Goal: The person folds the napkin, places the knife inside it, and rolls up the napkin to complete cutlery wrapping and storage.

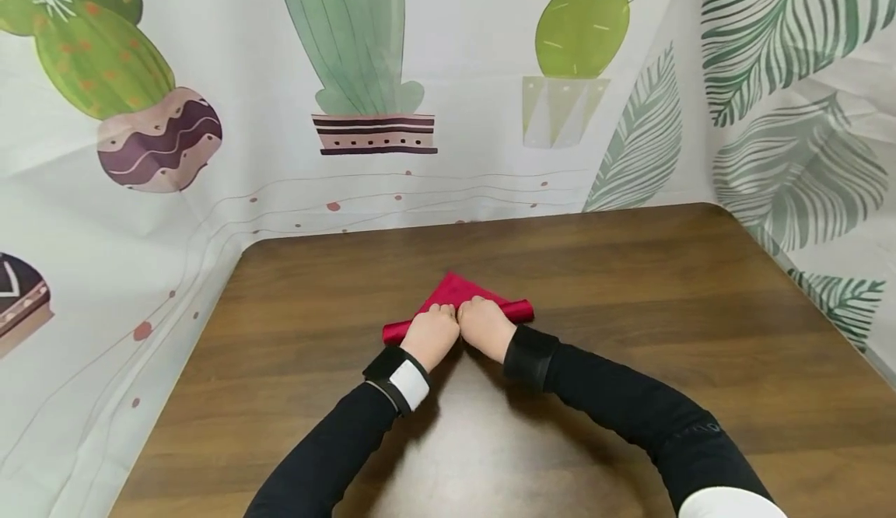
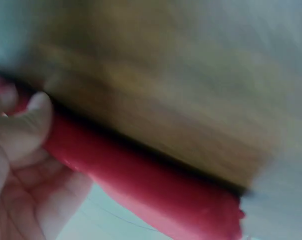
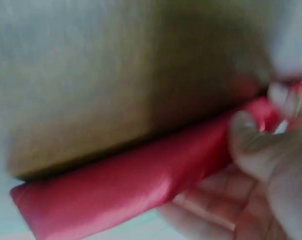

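A shiny red cloth lies on the wooden table, its near part rolled into a tube and a flat triangular corner pointing away at the back. Around the middle of the roll, my left hand grips from the left side. Right beside it, my right hand grips the same roll, the two hands close together. In the left wrist view the thumb presses on the red roll, with fingers beneath. The right wrist view has the roll held likewise between thumb and fingers. Both wrist views are blurred.
The brown wooden table has rounded far corners. Behind it hangs a white cloth backdrop printed with cacti and leaves. Black sleeves cover both arms, with a dark band at the right wrist.
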A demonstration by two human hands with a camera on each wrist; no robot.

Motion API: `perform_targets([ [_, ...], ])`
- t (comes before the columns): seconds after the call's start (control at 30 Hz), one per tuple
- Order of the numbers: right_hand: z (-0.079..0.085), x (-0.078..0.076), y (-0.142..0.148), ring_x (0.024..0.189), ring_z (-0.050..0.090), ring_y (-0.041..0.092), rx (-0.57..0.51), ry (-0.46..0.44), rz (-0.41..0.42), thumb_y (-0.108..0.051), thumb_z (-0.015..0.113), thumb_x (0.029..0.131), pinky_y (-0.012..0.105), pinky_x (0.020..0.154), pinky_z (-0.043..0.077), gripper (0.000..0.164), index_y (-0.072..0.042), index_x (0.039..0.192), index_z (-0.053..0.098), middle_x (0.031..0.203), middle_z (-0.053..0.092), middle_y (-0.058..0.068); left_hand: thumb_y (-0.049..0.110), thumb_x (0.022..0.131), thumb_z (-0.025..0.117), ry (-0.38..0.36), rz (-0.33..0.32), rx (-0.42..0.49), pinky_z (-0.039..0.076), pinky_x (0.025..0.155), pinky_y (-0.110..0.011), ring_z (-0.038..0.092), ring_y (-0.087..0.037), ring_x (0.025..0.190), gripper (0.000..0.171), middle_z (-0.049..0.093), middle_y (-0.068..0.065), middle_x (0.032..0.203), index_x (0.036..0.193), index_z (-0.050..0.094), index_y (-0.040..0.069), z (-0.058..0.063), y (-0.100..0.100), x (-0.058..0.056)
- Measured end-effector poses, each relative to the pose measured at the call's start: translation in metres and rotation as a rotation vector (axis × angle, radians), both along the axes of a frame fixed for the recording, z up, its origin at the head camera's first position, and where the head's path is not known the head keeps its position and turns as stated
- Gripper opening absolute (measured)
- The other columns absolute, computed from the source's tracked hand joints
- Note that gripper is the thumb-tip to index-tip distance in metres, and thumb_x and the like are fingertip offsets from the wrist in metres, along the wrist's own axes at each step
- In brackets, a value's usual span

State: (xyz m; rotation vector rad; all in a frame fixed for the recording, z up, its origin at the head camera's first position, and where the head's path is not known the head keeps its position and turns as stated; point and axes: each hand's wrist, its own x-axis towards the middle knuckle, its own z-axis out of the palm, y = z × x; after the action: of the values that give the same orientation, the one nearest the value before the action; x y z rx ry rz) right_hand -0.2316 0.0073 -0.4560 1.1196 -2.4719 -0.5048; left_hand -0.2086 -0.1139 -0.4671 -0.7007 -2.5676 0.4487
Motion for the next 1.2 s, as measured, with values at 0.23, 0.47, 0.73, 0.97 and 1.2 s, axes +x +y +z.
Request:
perform_targets([
  [0.23,-0.046,-0.033,-0.008,0.061,0.052,0.018,-0.016,0.085,0.006,-0.01,0.046,0.088,0.028,0.049,0.047,0.021,-0.011,0.074,0.061,0.067,0.056,0.004,0.004,0.078,0.059,-0.026,0.007,0.004,0.047,0.044,-0.027,0.049,-0.02,0.067,0.006,0.05,-0.009,0.072,0.076,0.065,0.003,0.007,0.001,0.001],
  [0.47,-0.094,-0.056,-0.009,0.061,0.052,0.023,-0.056,0.08,0.003,-0.012,0.044,0.086,0.031,0.048,0.046,0.022,-0.01,0.071,0.06,0.064,0.055,0.007,0.005,0.079,0.059,-0.062,-0.015,-0.01,0.048,0.047,-0.03,0.051,-0.02,0.066,0.008,0.052,-0.008,0.07,0.079,0.067,0.006,0.005,-0.001,-0.007],
  [0.73,-0.049,-0.03,-0.011,0.061,0.053,0.018,-0.001,0.022,0.025,-0.014,0.049,0.086,0.03,0.048,0.046,0.018,-0.014,0.071,0.058,0.066,0.056,0.001,0.005,0.078,0.061,-0.117,0.002,0.004,0.048,0.047,-0.032,0.052,-0.02,0.062,0.008,0.054,-0.007,0.066,0.073,0.066,0.009,0.013,-0.005,0.002],
  [0.97,-0.082,-0.054,-0.014,0.056,0.054,0.019,-0.038,-0.077,0.109,-0.016,0.046,0.086,0.032,0.05,0.046,0.025,-0.017,0.063,0.056,0.057,0.053,-0.001,0.006,0.075,0.065,-0.172,0.011,0.014,0.047,0.045,-0.034,0.054,-0.02,0.056,0.01,0.057,-0.005,0.064,0.067,0.064,0.013,0.018,-0.011,0.001],
  [1.2,-0.015,-0.001,-0.004,0.057,0.051,0.016,-0.068,0.077,0.055,-0.014,0.057,0.079,0.025,0.045,0.045,0.014,-0.011,0.066,0.057,0.061,0.054,0.002,0.01,0.078,0.063,-0.164,0.05,0.041,0.047,0.046,-0.034,0.055,-0.021,0.055,0.011,0.058,-0.004,0.063,0.067,0.063,0.012,0.02,-0.006,-0.002],
])
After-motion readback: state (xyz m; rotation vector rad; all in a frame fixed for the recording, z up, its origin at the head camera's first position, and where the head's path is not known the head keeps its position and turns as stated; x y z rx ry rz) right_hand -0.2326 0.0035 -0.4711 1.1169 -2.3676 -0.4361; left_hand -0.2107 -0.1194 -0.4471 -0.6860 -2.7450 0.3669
